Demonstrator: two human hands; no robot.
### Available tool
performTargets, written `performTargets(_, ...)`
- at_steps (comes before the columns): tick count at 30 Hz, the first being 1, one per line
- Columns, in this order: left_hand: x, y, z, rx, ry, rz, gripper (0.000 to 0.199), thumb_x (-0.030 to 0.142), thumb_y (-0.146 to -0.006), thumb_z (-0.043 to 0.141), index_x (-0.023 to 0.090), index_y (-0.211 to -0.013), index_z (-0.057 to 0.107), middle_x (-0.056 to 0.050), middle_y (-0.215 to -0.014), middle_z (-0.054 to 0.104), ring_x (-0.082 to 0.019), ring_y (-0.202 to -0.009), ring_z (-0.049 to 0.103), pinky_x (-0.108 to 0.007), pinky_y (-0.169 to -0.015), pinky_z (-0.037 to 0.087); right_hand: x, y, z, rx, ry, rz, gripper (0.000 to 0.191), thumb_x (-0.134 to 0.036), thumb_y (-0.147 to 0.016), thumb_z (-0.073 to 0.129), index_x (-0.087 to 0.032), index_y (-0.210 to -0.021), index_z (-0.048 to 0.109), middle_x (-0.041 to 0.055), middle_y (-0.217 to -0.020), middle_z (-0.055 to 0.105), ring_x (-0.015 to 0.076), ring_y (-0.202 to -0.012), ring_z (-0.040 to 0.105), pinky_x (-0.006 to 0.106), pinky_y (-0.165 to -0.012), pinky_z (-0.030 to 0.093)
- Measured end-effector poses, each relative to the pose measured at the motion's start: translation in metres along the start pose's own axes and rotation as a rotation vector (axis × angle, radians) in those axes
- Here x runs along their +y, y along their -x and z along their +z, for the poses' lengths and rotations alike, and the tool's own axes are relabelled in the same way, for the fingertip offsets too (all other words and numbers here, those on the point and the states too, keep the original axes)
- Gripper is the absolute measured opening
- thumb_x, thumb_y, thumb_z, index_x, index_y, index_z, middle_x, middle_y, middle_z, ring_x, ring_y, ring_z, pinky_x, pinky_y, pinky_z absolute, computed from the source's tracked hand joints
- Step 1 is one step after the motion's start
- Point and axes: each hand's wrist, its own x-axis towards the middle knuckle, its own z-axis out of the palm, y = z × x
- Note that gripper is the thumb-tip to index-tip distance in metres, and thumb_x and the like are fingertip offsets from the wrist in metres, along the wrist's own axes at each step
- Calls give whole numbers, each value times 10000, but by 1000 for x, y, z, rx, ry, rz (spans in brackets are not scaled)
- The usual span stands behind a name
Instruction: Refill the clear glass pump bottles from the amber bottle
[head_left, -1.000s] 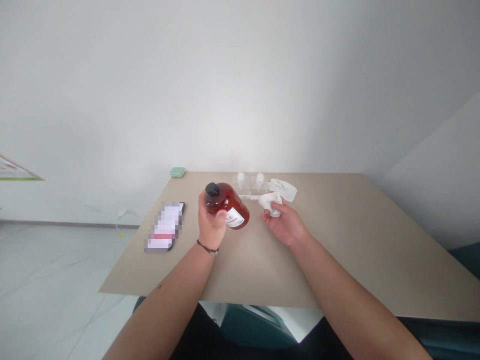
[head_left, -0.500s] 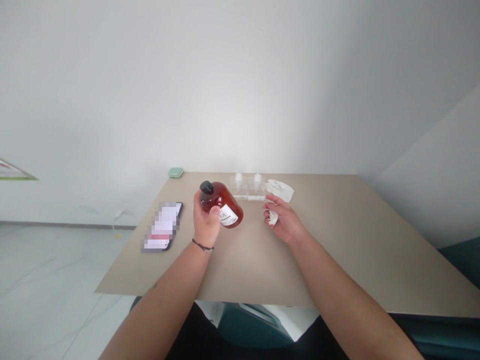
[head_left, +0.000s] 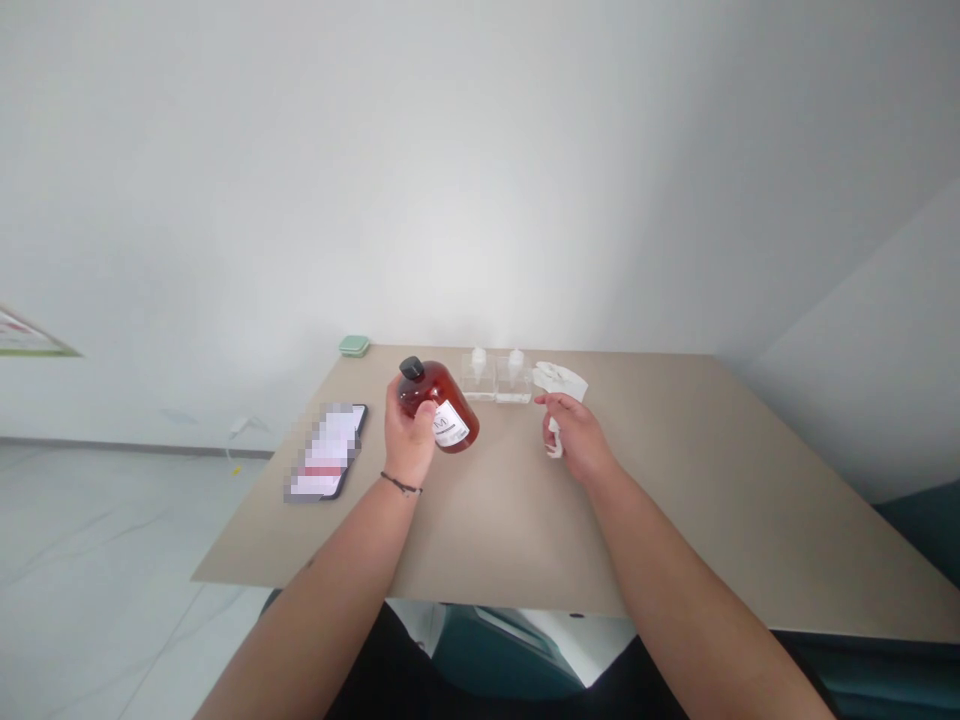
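Observation:
My left hand (head_left: 409, 440) is wrapped round an amber bottle (head_left: 457, 400) with a black cap and a white label. The bottle is tilted, its cap up to the left, and is held above the table. To its right, my right hand (head_left: 581, 437) is closed on a crumpled white tissue (head_left: 555, 440), part of which shows below the fingers. Behind the hands stand two clear square bottles (head_left: 514, 382) with white tops, side by side. A white sheet of tissue (head_left: 561, 379) lies just beyond my right hand.
A phone (head_left: 328, 452) with a blurred screen lies on the beige table (head_left: 705, 480) at the left. A small green box (head_left: 354, 346) sits at the back left corner. The wall (head_left: 480, 200) rises behind the table's far edge.
My right hand has moved slightly right, and its fingers have curled closer round the tissue. My left hand and the amber bottle have shifted a little to the left.

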Motion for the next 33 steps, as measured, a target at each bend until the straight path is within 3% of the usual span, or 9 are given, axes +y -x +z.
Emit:
performTargets(3, -1, 1, 0, -23, -1, -14, 597, 533, -752, 712, 191, -1209, 535, -94, -1122, 674, -235, -981, 676, -351, -871, 544, -1, -5, -8, -40, 76, -3, 333, -392, -658, 704, -198, -918, 630, -53, -583, 577, 102, -459, 468, 222, -415, 327)
performTargets(5, -1, 2, 0, -48, -22, -28, 592, 515, -753, 712, 193, -1216, 534, -93, -1123, 675, -238, -981, 676, -358, -874, 546, -1, -8, -16, -17, 200, 8, 337, -430, -658, 699, -206, -901, 636, -57, -576, 556, 97, -438, 420, 224, -402, 274)
performTargets(7, -1, 3, 0, -71, -49, -27, 594, 489, -746, 721, 197, -1226, 529, -93, -1133, 676, -242, -990, 676, -368, -888, 543, -2, -11, -23, 45, 421, -16, 336, -534, -714, 646, -203, -769, 628, -58, -500, 491, 97, -412, 365, 240, -412, 242)
performTargets(11, -2, 3, 0, -97, -71, -16, 597, 440, -735, 722, 203, -1240, 510, -99, -1178, 663, -253, -1036, 667, -387, -929, 530, -5, -20, -33, 92, 851, -164, 596, -704, -824, 422, -220, -478, 406, -23, -429, 383, 117, -441, 362, 279, -469, 246)
performTargets(16, -5, 0, -1, -121, -91, -15, 599, 409, -721, 726, 202, -1237, 504, -97, -1172, 663, -246, -1023, 669, -381, -914, 539, -5, -29, -44, 38, 1118, -334, 624, -716, -824, 418, -214, -462, 338, -15, -457, 341, 122, -482, 313, 299, -499, 187)
performTargets(22, 0, 2, -3, -142, -150, 44, 615, 430, -736, 728, 201, -1258, 496, -106, -1206, 641, -254, -1069, 651, -395, -967, 514, 4, -33, -66, 170, 1012, -371, 590, -706, -844, 348, -226, -509, 269, -28, -508, 286, 125, -514, 323, 285, -508, 199)
performTargets(26, 7, 2, -3, -111, -147, 28, 607, 390, -749, 745, 225, -1275, 492, -93, -1259, 608, -241, -1128, 621, -391, -1023, 477, 7, -38, -70, 160, 898, -351, 607, -752, -805, 373, -228, -510, 290, -39, -514, 292, 120, -505, 335, 269, -501, 238)
performTargets(33, 2, -45, 0, -12, -181, -122, 644, 306, -684, 803, 270, -1250, 498, -58, -1234, 614, -220, -1096, 632, -395, -992, 492, 9, -43, -73, 152, 807, -313, 574, -718, -798, 419, -228, -506, 352, -39, -492, 341, 129, -506, 366, 271, -506, 256)
